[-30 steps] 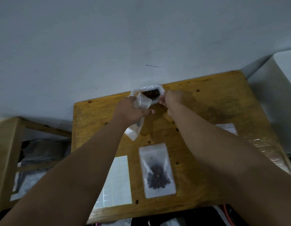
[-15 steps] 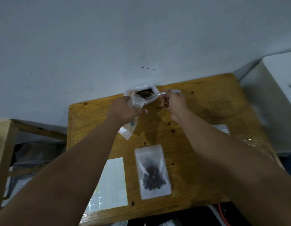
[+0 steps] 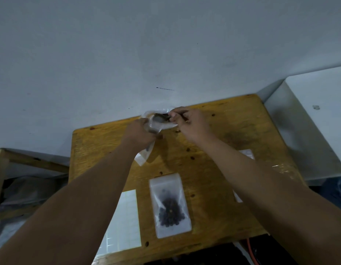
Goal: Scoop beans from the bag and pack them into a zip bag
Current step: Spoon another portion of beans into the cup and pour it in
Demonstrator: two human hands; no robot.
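Left grip is clutching an empty zip bag beside the bean bag at the table's far edge. Right grip is pinching over its mouth; on what, I cannot tell. Nearer, a filled zip bag is lying right of a label sheet, and the right forearm is partly hiding flat bags.

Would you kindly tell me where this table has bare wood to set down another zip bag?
The table is bare at its far right corner, past the right hand, and along its left edge beyond the label sheet. Crowded: the far middle, where the left hand and the bean bag sit, and around the filled zip bag.
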